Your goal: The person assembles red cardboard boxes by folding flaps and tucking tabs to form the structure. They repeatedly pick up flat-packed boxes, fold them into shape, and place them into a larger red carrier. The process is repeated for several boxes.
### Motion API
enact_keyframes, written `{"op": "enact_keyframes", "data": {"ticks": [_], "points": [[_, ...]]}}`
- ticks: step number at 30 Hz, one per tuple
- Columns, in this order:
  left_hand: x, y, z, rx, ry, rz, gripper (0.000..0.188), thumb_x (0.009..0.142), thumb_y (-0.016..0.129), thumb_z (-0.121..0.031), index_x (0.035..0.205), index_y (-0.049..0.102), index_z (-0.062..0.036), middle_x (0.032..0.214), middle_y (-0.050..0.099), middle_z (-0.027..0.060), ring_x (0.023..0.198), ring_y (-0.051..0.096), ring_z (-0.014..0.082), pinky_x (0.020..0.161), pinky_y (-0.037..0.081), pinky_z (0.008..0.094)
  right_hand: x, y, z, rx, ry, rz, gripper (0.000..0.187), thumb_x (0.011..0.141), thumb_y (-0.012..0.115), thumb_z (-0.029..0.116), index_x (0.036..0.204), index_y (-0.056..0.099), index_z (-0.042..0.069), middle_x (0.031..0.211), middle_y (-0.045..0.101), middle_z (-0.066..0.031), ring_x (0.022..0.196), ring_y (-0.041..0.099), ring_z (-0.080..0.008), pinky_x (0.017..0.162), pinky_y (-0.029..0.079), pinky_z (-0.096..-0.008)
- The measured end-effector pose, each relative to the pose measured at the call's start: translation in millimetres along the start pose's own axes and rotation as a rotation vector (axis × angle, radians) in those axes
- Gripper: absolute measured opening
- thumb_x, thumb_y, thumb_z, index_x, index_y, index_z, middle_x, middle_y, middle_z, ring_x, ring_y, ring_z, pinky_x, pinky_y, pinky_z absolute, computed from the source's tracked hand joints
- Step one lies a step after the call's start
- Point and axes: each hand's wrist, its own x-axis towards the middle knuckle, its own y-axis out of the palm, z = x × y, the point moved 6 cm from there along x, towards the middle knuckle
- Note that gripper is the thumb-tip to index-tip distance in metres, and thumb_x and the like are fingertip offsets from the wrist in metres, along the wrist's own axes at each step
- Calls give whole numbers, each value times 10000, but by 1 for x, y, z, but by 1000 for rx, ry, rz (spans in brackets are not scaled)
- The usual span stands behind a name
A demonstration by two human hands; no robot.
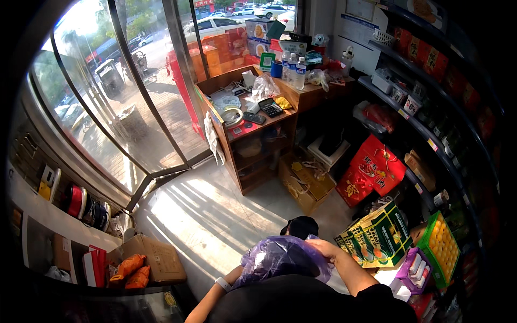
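A crumpled, translucent purple plastic bag (274,257) is spread out in front of my body. My right hand (325,251) grips its upper right edge, fingers closed on the film. At the bag's left side is my left hand (235,274), touching the plastic, with a white band (222,283) round the wrist. The bag covers the left fingers, so their grip does not show. Something pale shows dimly through the film; I cannot make out what it is. Just beyond the bag, a black rounded thing (302,227), perhaps a shoe, is partly hidden.
Ahead stands a wooden counter (237,156) bearing a calculator (270,107) and water bottles (300,74). An open cardboard box (304,188) sits on the floor beside it. Shelves (425,129) and stacked gift boxes (377,237) line the right. Another carton (164,259) is at left, near glass doors (145,81).
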Motion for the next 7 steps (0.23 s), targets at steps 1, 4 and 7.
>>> {"op": "enact_keyframes", "data": {"ticks": [1,4,7], "points": [[9,-24,-13,-29,10,19,404,895,526,-209,1244,493,-8,1252,511,132,1158,468,208,997,364,323,5,-6,28,-86,-80,-82,570,811,623,379,1239,463,38,1139,526,-92,1108,453,-176,966,319,-324],[47,-84,-57,-13,88,15,406,881,541,-223,1225,507,-11,1220,530,139,1132,486,222,980,378,330,27,13,76,-412,-302,-126,817,822,634,380,1415,189,38,1410,291,-134,1323,250,-224,1076,199,-352],[104,-129,-97,91,182,-32,408,867,556,-236,1206,520,-13,1189,548,146,1107,504,236,962,393,337,90,41,7,-586,-233,-113,893,806,663,413,1430,138,49,1437,262,-121,1344,216,-229,1089,179,-355]]}}
